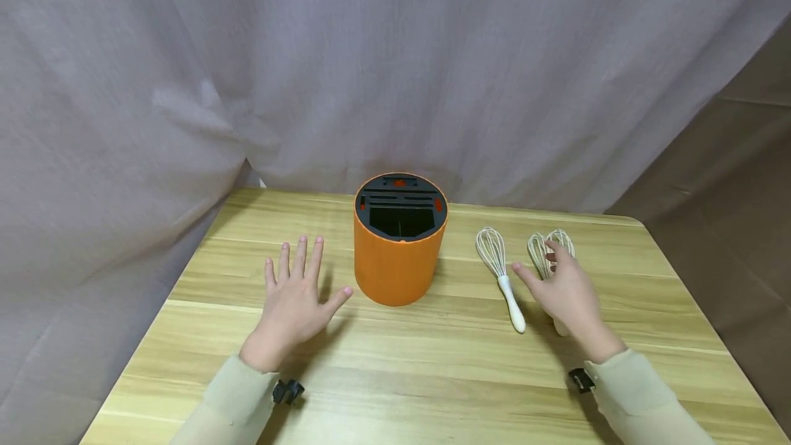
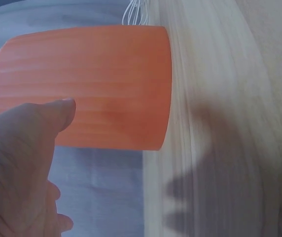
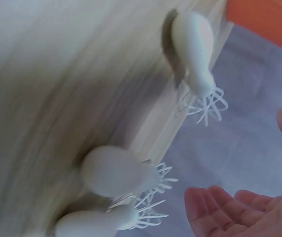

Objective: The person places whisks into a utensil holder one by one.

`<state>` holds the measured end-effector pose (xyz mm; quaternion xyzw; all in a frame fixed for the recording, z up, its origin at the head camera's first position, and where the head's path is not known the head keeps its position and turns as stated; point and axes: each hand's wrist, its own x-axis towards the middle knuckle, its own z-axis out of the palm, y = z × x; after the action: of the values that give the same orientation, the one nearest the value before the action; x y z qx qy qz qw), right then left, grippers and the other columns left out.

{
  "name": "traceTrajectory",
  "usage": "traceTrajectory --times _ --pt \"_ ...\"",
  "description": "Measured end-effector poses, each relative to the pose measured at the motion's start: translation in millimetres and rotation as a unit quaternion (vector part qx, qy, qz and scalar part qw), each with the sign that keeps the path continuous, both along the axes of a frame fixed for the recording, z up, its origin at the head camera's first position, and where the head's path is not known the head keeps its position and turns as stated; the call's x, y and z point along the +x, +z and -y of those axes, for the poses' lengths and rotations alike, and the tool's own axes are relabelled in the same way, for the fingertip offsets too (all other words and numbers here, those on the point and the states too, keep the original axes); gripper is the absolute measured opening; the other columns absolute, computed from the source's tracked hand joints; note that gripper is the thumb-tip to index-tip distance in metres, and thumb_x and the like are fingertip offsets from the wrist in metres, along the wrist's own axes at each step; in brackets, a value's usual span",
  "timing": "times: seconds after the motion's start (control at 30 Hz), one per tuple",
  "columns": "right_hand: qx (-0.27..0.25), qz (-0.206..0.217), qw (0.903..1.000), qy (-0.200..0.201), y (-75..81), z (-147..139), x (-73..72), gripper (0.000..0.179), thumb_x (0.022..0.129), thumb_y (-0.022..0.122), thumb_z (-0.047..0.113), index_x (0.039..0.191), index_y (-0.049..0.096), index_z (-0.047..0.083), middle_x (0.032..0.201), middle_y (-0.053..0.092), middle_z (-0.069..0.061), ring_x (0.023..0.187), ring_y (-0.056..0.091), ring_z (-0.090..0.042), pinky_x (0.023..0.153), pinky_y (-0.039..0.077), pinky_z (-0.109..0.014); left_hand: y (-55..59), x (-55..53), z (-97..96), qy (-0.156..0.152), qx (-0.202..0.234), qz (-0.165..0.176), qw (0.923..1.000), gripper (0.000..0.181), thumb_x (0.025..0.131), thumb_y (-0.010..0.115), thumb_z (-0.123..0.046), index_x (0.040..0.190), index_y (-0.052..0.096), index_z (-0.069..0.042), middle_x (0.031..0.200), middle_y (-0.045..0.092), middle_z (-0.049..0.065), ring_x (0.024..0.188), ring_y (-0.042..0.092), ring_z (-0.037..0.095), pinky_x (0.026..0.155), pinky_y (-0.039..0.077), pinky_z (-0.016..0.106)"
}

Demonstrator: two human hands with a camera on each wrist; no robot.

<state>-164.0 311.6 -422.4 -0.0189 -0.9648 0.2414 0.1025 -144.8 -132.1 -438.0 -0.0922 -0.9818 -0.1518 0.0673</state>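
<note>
An orange cylindrical holder with a black slotted top stands upright on the table. My left hand hovers beside its left side, fingers spread and straight, thumb pointing toward the holder. To the right of the holder lies a white-handled whisk, its wire end pointing away from me. Two more whisks lie side by side further right, partly covered in the head view by my right hand. That hand is above them with loosely bent fingers and thumb apart, and nothing in its grasp.
The wooden table has its far edge right behind the holder. A grey curtain hangs along the back, and darker cloth falls on the right. Each wrist bears a small black device.
</note>
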Motion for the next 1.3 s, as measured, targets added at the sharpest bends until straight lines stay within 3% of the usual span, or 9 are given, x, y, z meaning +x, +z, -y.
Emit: traceTrajectory --times 0.13,0.37,0.47,0.9,1.17,1.3 --pt "-0.014 0.016 0.9997 -0.011 -3.1 -9.0 -3.1 0.097 0.087 0.057 0.063 0.148 0.025 -0.005 0.124 0.052 -0.035 0.106 0.055 -0.049 0.079 0.045 -0.061 0.3 -1.0 0.8 -0.001 0.007 0.002 1.0000 0.098 0.087 0.046 -0.072 0.157 -0.001 -0.020 0.160 0.003 0.016 0.142 -0.001 0.046 0.108 -0.003 0.068" --pt "-0.021 0.026 0.9991 -0.025 -12.1 -22.5 -2.7 0.095 0.088 0.058 0.061 0.145 0.029 -0.008 0.118 0.057 -0.033 0.101 0.058 -0.046 0.076 0.046 -0.058 0.1 -1.8 2.2 -0.004 0.017 0.013 0.9998 0.098 0.087 0.039 -0.076 0.157 -0.001 -0.020 0.160 0.002 0.015 0.143 -0.002 0.046 0.108 -0.001 0.067" --pt "-0.019 0.033 0.9989 -0.028 -14.5 -26.3 -2.3 0.095 0.087 0.057 0.063 0.144 0.030 -0.009 0.116 0.058 -0.032 0.099 0.059 -0.044 0.075 0.047 -0.056 -0.2 -2.5 2.4 -0.005 0.026 0.015 0.9995 0.097 0.088 0.044 -0.072 0.157 0.000 -0.020 0.160 0.001 0.015 0.143 -0.002 0.045 0.109 -0.003 0.066" --pt "-0.026 0.062 0.9973 -0.028 -21.2 -28.3 -5.0 0.094 0.088 0.056 0.063 0.143 0.031 -0.010 0.120 0.056 -0.032 0.101 0.058 -0.044 0.080 0.045 -0.057 0.8 -5.5 2.7 -0.006 0.038 0.017 0.9991 0.097 0.088 0.043 -0.073 0.157 0.002 -0.019 0.160 0.004 0.016 0.143 -0.001 0.045 0.109 -0.003 0.066" --pt "-0.034 0.066 0.9970 -0.022 -25.7 -30.0 -4.4 0.075 0.092 0.065 0.036 0.141 0.033 -0.011 0.118 0.057 -0.030 0.106 0.054 -0.047 0.086 0.042 -0.059 -0.3 -3.4 3.5 -0.010 0.048 0.016 0.9987 0.096 0.088 0.045 -0.071 0.157 -0.001 -0.022 0.160 0.003 0.014 0.143 -0.001 0.044 0.109 0.001 0.065" --pt "-0.042 0.070 0.9966 -0.015 -27.5 -30.2 -4.3 0.068 0.090 0.066 0.023 0.140 0.034 -0.011 0.108 0.059 -0.024 0.097 0.057 -0.040 0.081 0.045 -0.054 -0.9 -2.9 4.4 -0.011 0.051 0.016 0.9985 0.097 0.088 0.044 -0.072 0.157 -0.002 -0.022 0.160 0.003 0.014 0.143 -0.001 0.043 0.110 0.000 0.065"
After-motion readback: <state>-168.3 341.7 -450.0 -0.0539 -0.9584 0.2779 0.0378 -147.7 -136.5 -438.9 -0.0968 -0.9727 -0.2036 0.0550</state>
